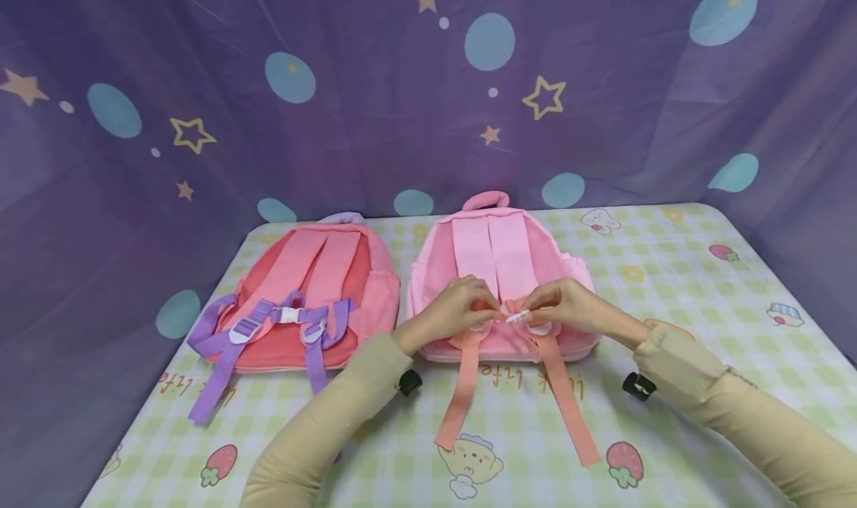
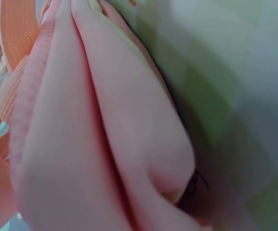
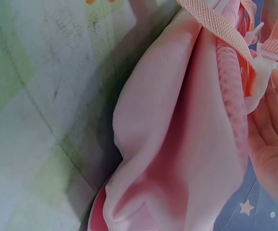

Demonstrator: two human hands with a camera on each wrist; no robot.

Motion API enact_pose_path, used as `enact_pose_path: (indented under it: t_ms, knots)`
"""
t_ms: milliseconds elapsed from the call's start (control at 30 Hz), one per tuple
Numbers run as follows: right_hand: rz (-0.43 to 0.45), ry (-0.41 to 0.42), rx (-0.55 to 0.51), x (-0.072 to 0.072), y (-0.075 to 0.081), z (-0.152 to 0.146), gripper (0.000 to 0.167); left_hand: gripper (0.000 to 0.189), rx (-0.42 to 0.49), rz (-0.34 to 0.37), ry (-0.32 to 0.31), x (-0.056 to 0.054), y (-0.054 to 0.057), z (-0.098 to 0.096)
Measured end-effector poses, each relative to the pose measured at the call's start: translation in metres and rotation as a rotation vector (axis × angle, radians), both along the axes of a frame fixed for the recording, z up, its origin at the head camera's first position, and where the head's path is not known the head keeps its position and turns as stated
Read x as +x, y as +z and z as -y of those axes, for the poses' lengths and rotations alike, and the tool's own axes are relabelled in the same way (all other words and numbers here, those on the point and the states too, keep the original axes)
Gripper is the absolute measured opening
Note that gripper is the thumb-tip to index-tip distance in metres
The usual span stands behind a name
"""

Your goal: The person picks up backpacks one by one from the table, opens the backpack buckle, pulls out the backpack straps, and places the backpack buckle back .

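Note:
A pink backpack [image 1: 442, 259] lies with its shoulder straps facing up on the table. Across those straps runs a short orange strap [image 2: 11, 96] with a white plastic buckle [image 1: 517, 317]. My right hand [image 1: 565, 303] pinches the buckle between thumb and fingers; the right wrist view shows the thumb against the white plastic [image 3: 269, 55]. From the other side my left hand [image 1: 462, 307] pinches the orange strap close to the buckle. Whether the buckle's halves are joined is hidden by the fingers. Two loose orange webbing ends [image 1: 462, 404] hang toward me.
Left of it lies a coral backpack [image 1: 382, 300] with purple webbing [image 1: 217, 389] and a fastened white buckle [image 1: 289, 315]. A green checked cloth [image 1: 676, 285] covers the table. Purple curtains [image 1: 375, 121] stand behind and at both sides. Black wrist devices [image 1: 639, 386] sit under my sleeves.

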State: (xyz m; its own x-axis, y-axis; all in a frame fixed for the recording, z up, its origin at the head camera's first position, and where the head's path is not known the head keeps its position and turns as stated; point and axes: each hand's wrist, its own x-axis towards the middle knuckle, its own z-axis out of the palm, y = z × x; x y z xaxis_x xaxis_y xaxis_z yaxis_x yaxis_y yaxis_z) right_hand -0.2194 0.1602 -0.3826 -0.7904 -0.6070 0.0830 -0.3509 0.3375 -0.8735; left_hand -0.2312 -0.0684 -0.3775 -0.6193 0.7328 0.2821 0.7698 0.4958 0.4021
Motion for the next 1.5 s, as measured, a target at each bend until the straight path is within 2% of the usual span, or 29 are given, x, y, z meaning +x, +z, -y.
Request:
enact_pose_path:
  t_ms: [133, 333, 400, 633, 867, 1133, 1500]
  knots:
    - [-0.011, 0.011, -0.021, 0.0, -0.001, 0.001, 0.013, 0.01, 0.03, 0.019, -0.004, 0.0, -0.001, -0.001]
    - [-0.023, 0.008, -0.024, 0.001, -0.001, 0.002, 0.012, 0.004, 0.073, 0.046, 0.083, -0.003, -0.005, 0.002]
    - [-0.02, 0.002, -0.015, 0.0, -0.001, 0.001, 0.013, 0.004, 0.089, 0.05, 0.094, -0.004, -0.005, 0.003]
    - [-0.009, -0.001, -0.022, -0.001, -0.002, 0.002, 0.013, 0.006, 0.147, 0.01, 0.096, -0.006, -0.005, 0.002]
    - [0.019, 0.007, -0.042, 0.0, -0.003, 0.002, 0.014, 0.008, 0.158, 0.0, 0.127, -0.007, -0.007, 0.001]
    - [0.029, 0.009, -0.043, 0.002, -0.006, 0.002, 0.012, 0.008, 0.194, 0.02, 0.196, -0.01, -0.009, 0.005]
    - [0.029, 0.013, -0.044, 0.002, -0.005, 0.002, 0.012, 0.01, 0.2, 0.031, 0.225, -0.01, -0.009, 0.008]
